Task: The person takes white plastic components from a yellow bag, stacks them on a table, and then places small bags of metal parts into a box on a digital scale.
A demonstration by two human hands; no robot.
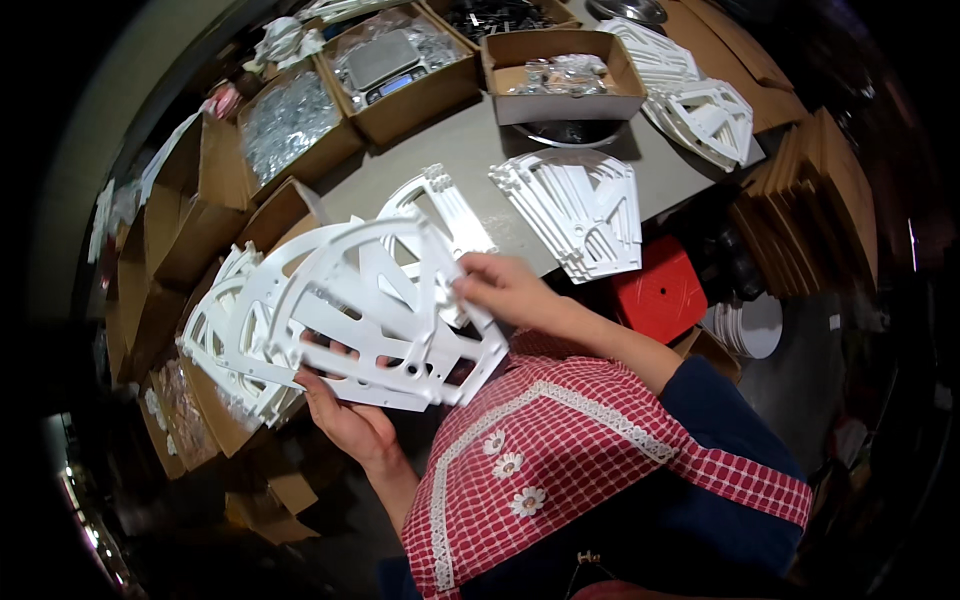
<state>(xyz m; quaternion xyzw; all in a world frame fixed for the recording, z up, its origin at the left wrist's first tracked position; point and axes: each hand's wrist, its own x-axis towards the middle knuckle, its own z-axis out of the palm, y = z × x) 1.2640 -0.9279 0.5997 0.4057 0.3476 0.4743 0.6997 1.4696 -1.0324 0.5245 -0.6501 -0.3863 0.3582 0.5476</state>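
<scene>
In the head view, both hands are on a white, fan-shaped, slotted plastic frame; the right side is blurred, so I cannot tell whether it is one piece or several. The left hand is half open beneath it, fingers spread behind the slots, bearing it from below. The right hand is nearly closed, thumb and fingertips pinching the frame's right edge.

The frame lies above and beyond the left hand and just left of the right hand. Its long axis slants from far left to near right, the curved edge facing away and the narrower end toward the red checked cloth apron. The right hand is the nearer one to a neat stack of white slotted plastic frames, which sits beyond it and to its right (a looser white pile lies left of the left hand).

Beyond the hands runs a smooth grey tabletop, with a cardboard box carrying a grey digital scale at its far side. Below and right of the right hand stands a red stool.
</scene>
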